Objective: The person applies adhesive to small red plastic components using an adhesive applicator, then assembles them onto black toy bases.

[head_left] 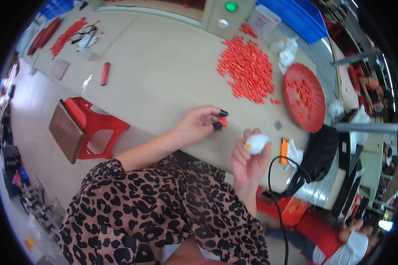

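Black covers sit on the thumb and a fingertip of my left hand (193, 126), which pinches a small red piece (223, 121) above the table's near edge. To its right, my right hand (246, 167) is closed around a smooth, white, rounded object (258, 143) with a yellow spot at one end; its exact kind does not show. The two hands are apart. Beyond them on the table lies a large pile of small glossy red pieces (247, 68). Right of the pile, a red scalloped tray (316, 79) holds more such pieces.
An orange lighter (284, 151) and a black bag (320, 152) with a cable lie right of my right hand. A red stick-like object (105, 73) rests on the table's left part. A red stool (104, 130) stands at the left edge. Blue bins (296, 20) are behind.
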